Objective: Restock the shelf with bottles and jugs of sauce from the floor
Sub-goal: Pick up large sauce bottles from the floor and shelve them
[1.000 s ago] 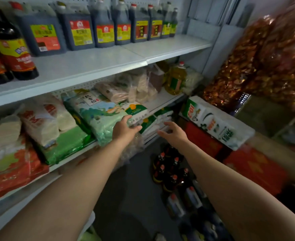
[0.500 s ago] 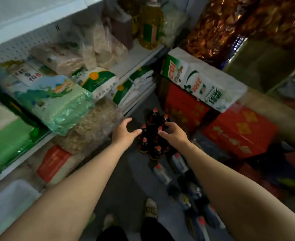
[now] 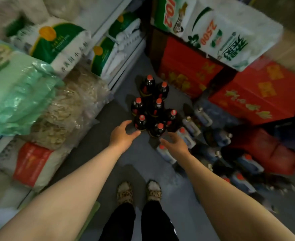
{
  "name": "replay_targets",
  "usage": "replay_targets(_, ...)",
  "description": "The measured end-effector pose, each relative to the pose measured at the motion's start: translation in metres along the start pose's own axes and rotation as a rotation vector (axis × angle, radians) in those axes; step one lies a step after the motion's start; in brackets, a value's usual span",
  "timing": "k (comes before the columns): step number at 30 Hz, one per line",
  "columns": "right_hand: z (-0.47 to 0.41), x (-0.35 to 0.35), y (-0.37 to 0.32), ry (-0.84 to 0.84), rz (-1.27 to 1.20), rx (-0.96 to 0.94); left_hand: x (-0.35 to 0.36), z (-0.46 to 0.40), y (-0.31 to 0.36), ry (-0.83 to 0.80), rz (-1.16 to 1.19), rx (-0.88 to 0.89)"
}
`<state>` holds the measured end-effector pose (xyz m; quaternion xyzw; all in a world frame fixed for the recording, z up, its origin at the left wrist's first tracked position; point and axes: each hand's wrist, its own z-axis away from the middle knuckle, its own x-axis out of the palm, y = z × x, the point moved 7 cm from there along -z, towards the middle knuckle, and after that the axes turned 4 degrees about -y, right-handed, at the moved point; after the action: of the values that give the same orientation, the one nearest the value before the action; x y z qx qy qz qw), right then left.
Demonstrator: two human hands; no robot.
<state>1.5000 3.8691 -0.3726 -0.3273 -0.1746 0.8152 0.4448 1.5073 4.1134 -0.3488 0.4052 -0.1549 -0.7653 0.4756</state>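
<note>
Head view: both hands reach down with fingers spread, holding nothing — left hand, right hand. Just beyond the fingertips, a cluster of dark, red-capped plastic sauce bottles stands upright on the grey floor. Expect full, heavy, smooth-walled bottles; grip each at the neck below the cap — the nearest two first.

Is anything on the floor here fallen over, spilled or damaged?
No spill or damage is visible. The dark bottles stand upright in a tight cluster. The jugs to their right look crowded and uneven, but blur hides whether any has tipped. Both hands, left hand and right hand, are empty.
</note>
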Motion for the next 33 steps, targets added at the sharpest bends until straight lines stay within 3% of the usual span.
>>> replay_targets(12, -0.215, 0.141, 0.092, -0.007, -0.336, -0.071, 0.085, -0.207, -0.151, -0.08, 0.076, 0.042)
replay_targets(22, -0.353, 0.21, 0.135, 0.098, -0.397, -0.398, 0.157, -0.371, -0.201, -0.21, 0.342, 0.269)
replay_targets(27, -0.381, 0.224, 0.146, 0.123, -0.405, -0.519, 0.191, -0.405, -0.22, -0.281, 0.567, 0.32)
replay_targets(33, -0.389, 0.22, 0.151, 0.103, -0.385, -0.583, 0.196, -0.382, -0.228, -0.158, 0.626, 0.336)
